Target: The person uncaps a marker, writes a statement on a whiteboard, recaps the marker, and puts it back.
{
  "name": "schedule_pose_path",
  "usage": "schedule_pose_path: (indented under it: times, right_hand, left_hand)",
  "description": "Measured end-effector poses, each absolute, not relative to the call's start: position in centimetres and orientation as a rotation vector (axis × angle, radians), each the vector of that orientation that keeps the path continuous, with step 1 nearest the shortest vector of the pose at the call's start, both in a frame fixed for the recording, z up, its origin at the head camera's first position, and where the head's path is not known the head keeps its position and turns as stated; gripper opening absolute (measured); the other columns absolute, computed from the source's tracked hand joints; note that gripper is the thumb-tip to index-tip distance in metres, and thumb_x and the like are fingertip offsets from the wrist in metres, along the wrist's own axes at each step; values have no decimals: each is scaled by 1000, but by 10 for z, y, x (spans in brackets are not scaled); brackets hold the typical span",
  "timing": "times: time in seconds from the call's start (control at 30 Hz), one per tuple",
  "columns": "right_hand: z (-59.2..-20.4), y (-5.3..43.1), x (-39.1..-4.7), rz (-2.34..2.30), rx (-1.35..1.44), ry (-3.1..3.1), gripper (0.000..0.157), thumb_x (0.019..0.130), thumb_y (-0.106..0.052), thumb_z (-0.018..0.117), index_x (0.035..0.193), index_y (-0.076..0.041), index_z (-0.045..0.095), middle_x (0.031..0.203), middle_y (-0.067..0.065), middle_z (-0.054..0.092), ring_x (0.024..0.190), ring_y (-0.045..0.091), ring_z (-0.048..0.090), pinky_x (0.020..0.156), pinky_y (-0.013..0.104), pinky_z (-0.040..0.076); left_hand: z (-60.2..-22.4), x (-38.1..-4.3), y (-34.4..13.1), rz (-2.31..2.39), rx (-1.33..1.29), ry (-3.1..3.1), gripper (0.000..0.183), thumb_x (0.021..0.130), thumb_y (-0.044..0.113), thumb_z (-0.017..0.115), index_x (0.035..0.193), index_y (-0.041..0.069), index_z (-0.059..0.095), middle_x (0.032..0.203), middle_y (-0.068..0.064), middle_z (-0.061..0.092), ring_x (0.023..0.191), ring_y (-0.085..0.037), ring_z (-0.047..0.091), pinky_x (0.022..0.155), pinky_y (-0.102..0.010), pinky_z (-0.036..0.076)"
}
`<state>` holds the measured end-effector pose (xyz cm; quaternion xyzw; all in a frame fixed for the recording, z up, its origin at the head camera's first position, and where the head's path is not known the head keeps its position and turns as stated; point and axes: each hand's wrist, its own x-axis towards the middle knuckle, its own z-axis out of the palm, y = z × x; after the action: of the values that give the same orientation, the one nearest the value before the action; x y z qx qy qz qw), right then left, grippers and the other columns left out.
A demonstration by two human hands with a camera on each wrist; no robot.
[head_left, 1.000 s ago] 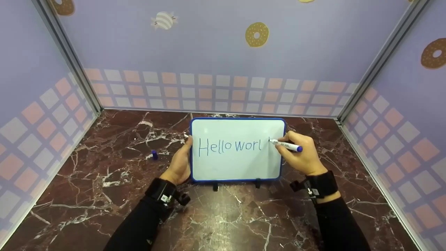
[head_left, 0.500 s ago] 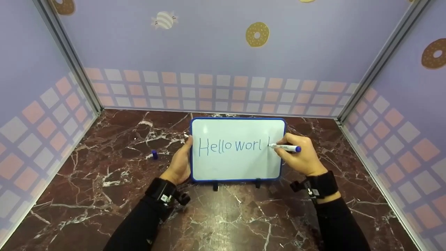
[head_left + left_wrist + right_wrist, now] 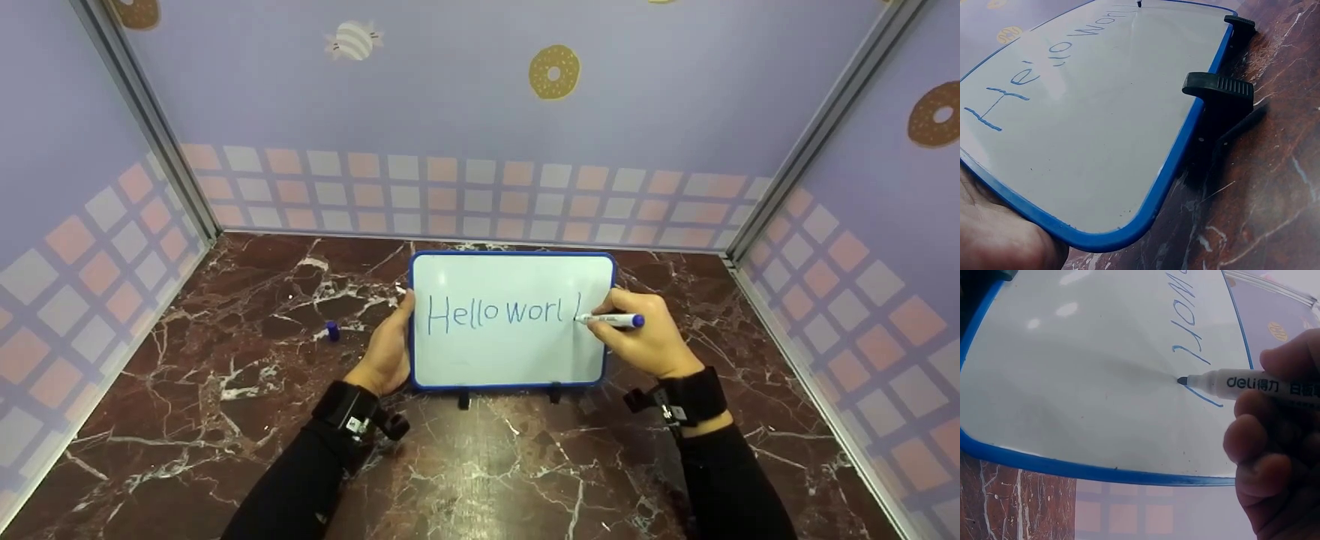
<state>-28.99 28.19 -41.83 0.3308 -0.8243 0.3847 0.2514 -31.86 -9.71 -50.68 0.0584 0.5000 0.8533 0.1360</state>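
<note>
A small whiteboard [image 3: 495, 352] with a blue frame leans back on a black stand [image 3: 1219, 90]. Blue handwriting [image 3: 495, 311] on it reads "Hello worl", followed by a slightly slanted stroke. My left hand [image 3: 388, 349] holds the board's left edge, the fingers behind it mostly hidden. At the right side my right hand [image 3: 645, 330] pinches a white whiteboard marker [image 3: 1252, 384] with a blue end. The marker's dark tip meets the board at the lower end of that last stroke, as the right wrist view shows.
A blue marker cap [image 3: 333, 331] stands on the dark red marbled table [image 3: 247, 442], left of the board. Patterned lilac wall panels [image 3: 450, 112] with metal corner posts [image 3: 825, 127] enclose the table at the back and both sides.
The right hand has moved the marker down and slightly left, lengthening the stroke after "worl" from a short mark. The left hand and the board have stayed in place.
</note>
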Motion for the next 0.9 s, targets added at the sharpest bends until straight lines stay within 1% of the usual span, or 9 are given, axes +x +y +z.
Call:
schedule_pose_path:
  times: [0.2,0.4,0.5,0.63,0.9]
  right_hand:
    - [-433,290,-302,1038,899,-2256,25,79,13,88,80,-4,70,75,6,76,58,7,52,54,16,41]
    - [-439,296,-308,1046,937,-2272,23,84,6,90,84,-10,73,80,-1,78,59,7,56,54,18,46]
    - [-438,296,-308,1051,957,-2272,21,87,4,89,86,-10,74,82,-3,78,59,8,57,54,19,46]
    - [-439,295,-308,1062,970,-2267,19,89,3,88,87,-10,74,83,-2,79,58,8,55,54,19,45]
    - [-440,294,-309,1083,981,-2229,20,89,5,88,88,-8,74,87,1,80,60,9,56,56,18,44]
  left_hand:
    - [-506,-319,-97,2485,172,1422,67,117,60,44,169,19,46,148,-9,65,126,-29,65,104,-46,55]
    - [-507,-319,-97,2491,155,1427,66,117,60,45,169,19,48,148,-9,65,126,-29,65,104,-45,54]
    - [-508,-320,-97,2488,155,1433,67,116,61,46,169,19,48,149,-10,65,127,-29,65,105,-46,53]
    - [-508,-319,-97,2477,157,1454,68,116,62,45,169,20,47,148,-12,66,126,-31,66,104,-47,54]
    - [-507,-318,-97,2475,140,1487,66,118,58,43,169,17,46,146,-10,65,124,-28,66,103,-45,54]
